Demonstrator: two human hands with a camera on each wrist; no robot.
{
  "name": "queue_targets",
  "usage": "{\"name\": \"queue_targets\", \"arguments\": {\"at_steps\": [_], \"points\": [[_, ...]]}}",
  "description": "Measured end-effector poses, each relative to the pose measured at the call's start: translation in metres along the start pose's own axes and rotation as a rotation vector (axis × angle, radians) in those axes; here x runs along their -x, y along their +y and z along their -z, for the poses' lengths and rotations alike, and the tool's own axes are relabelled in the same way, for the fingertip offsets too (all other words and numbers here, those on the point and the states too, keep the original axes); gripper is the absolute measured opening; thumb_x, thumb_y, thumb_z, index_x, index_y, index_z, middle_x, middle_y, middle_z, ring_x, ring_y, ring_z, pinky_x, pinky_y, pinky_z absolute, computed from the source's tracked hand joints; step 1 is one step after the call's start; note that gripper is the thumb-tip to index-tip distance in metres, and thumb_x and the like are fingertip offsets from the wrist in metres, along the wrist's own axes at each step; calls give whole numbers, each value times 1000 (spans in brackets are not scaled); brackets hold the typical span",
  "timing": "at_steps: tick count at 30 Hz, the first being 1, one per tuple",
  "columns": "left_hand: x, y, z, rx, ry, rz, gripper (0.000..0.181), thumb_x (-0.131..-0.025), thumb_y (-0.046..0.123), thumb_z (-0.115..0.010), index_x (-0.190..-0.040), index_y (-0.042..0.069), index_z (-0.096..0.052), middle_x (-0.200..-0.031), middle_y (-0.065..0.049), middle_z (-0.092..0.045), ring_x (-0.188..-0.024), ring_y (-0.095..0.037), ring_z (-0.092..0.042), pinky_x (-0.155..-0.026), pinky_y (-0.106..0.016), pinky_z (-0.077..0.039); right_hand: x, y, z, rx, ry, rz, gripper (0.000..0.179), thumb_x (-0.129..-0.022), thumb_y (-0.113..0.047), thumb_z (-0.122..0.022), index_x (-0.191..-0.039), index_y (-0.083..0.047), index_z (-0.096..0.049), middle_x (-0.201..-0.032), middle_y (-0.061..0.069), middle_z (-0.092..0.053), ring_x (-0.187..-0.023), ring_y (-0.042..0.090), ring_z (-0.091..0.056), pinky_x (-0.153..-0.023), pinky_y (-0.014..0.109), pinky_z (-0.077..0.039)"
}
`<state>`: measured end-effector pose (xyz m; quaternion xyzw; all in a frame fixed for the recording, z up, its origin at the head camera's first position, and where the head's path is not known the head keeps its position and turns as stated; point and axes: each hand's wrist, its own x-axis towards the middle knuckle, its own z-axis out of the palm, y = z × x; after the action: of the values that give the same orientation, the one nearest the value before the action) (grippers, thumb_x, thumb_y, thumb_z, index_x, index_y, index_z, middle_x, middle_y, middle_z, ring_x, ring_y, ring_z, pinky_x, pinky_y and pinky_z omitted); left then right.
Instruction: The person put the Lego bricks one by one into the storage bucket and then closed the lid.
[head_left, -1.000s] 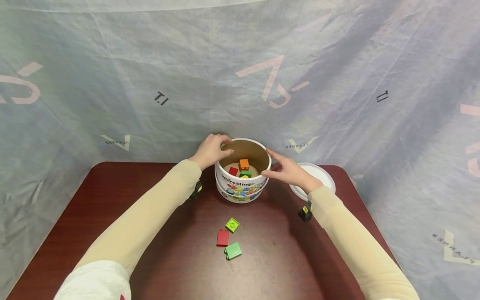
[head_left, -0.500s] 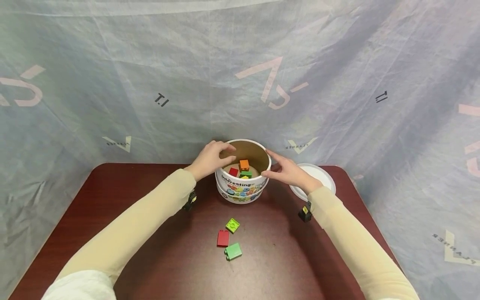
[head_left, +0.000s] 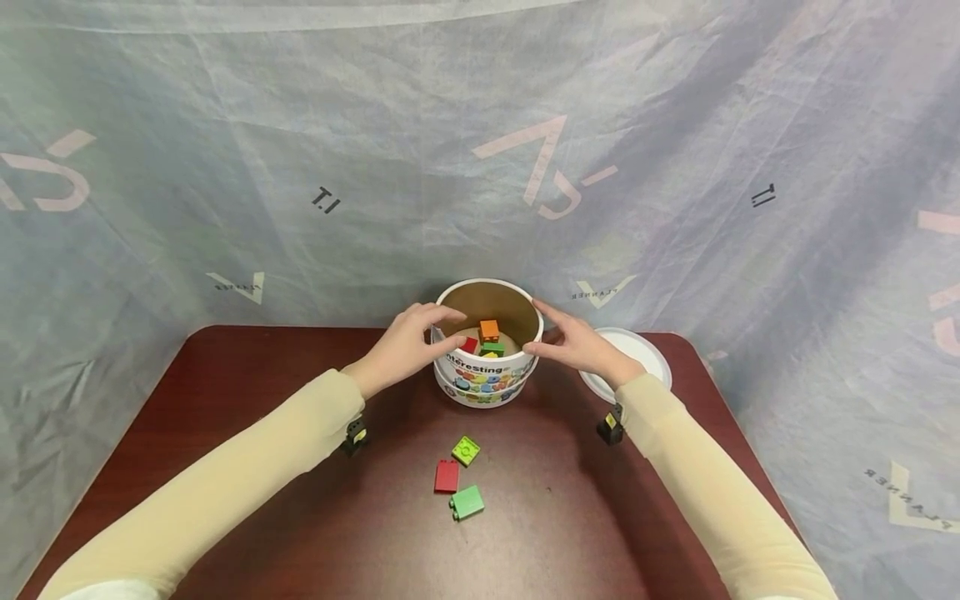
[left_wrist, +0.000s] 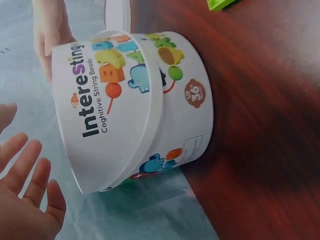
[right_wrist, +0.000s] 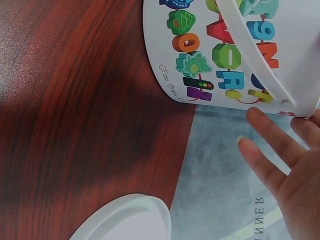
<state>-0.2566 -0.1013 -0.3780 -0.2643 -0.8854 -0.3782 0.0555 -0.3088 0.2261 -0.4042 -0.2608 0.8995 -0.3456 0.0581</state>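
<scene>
A white bucket (head_left: 480, 393) with colourful printing and a strap-like handle stands at the table's back. Inside it lie an orange block (head_left: 489, 330), a red block (head_left: 468, 343), a green block and a bit of yellow. My left hand (head_left: 405, 343) is at its left rim, thumb and fingers spread; in the left wrist view the fingers (left_wrist: 37, 181) are apart from the wall. At the right side my right hand (head_left: 579, 343) touches the bucket near the rim, fingers extended, thumb at the near rim. The right wrist view shows its fingertips (right_wrist: 255, 114) against the wall.
On the dark red table (head_left: 547, 533), in front of the bucket, lie a lime block (head_left: 466, 451), a red brick (head_left: 446, 477) and a green brick (head_left: 467, 502). A white lid (head_left: 649, 354) lies behind the right wrist. A grey printed curtain (head_left: 420, 167) hangs behind the table.
My left hand has moved back from over the bucket's left rim, toward the left and nearer to me. The right hand, the bucket and the blocks stay where they were.
</scene>
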Motion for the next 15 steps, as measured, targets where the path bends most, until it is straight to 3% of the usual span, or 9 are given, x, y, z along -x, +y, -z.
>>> {"name": "queue_targets", "arguments": {"at_steps": [7,15], "points": [[32,-3,-1,33,12,-20,38,-93,23,-81,-129,11,-73,-120,-8,-71,-107,-31,-58,-94,-48,-49,-1,1,-2,-15,-14,-2,94,-94,-36,-79,-166,-10,-26,-121,23,-73,-102,30,-75,-93,48,-59],[63,-4,-13,52,-36,-26,38,-92,25,-82,-127,12,-74,-115,0,-71,-104,-21,-58,-90,-48,-53,0,2,0,-11,-9,-14,94,-94,-35,-79,-167,-11,-25,-117,21,-74,-101,29,-75,-93,50,-58]]}}
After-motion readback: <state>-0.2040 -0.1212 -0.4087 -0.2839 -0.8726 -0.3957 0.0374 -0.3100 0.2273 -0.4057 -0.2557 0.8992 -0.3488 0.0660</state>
